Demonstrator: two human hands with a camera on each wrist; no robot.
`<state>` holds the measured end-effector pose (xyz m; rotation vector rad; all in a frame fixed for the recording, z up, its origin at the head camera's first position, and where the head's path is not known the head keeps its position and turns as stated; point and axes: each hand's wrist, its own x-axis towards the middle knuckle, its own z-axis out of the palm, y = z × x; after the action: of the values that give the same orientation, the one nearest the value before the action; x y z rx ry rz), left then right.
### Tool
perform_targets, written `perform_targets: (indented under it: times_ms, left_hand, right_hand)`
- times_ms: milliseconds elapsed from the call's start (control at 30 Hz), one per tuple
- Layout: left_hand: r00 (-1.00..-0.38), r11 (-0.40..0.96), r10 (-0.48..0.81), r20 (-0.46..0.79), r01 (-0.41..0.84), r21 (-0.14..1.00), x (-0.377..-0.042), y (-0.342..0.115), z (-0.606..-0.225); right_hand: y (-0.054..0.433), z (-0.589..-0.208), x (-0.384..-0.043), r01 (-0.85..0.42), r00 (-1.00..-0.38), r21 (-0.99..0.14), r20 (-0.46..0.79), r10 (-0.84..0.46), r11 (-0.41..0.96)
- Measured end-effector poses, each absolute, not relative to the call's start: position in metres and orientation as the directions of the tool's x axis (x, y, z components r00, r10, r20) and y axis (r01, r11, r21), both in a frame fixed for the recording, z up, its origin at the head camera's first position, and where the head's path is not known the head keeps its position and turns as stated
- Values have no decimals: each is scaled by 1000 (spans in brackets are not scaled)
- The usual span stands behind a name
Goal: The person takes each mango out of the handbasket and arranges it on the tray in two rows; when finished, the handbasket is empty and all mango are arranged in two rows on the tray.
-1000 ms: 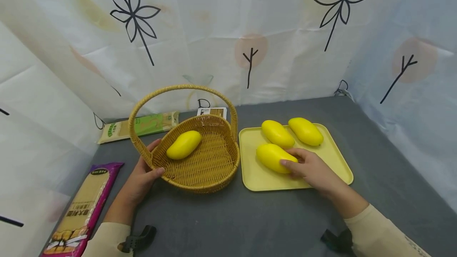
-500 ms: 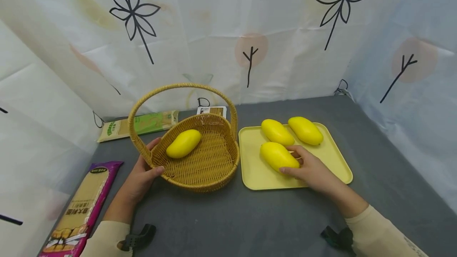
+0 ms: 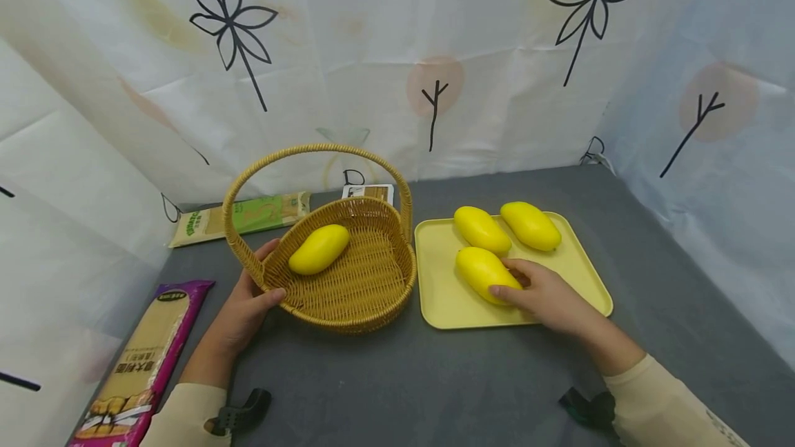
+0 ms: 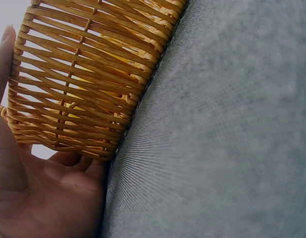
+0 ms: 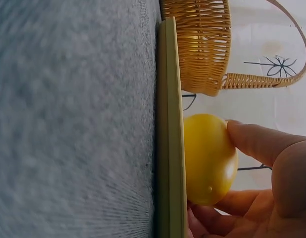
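While the right grip [image 3: 546, 295] grasps a yellow mango [image 3: 479, 273] over the near half of a pale yellow tray [image 3: 584, 288], the left grip [image 3: 248, 309] holds a wicker basket [image 3: 366, 295] by its left edge; the right thumb presses one side of the mango and the fingers curl round the other (whether the fruit touches the tray beneath is hard to tell); the left thumb hooks over the rim, with the fingers behind the outer wall, near the foot of the arched handle [image 3: 317, 150].

Just beyond the right grip two more mangoes lie on the tray, a left-hand mango [image 3: 482, 230] close behind the held one and a right-hand mango [image 3: 531, 226] farther over, beside it; to the right of the left grip another, the basket mango [image 3: 319, 250], rests inside the weave, towards the gripped side; basket and tray sit side by side on the grey worktop [image 3: 385, 392], between the two grips.

Left of the left grip, and reaching nearer the person, lies a purple-edged packet [image 3: 139, 364]; beyond that grip a green-and-tan packet [image 3: 267, 212] stretches behind the basket, and a small white-edged item [image 3: 373, 192] shows past the far rim, partly hidden.
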<state>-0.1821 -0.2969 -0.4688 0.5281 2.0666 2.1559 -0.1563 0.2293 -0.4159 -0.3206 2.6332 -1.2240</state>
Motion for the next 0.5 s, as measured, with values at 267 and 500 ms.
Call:
perform_targets:
  times_ms: [267, 500]
  left_hand:
    - [-934, -62, 310, 175, 164, 985, -182, -295, -467]
    - [-933, -76, 311, 180, 165, 983, -182, -295, -468]
  right_hand:
    - [233, -415, -156, -108, -948, -782, -105, -300, 614]
    - [232, -415, -156, -81, -942, -807, -131, -310, 586]
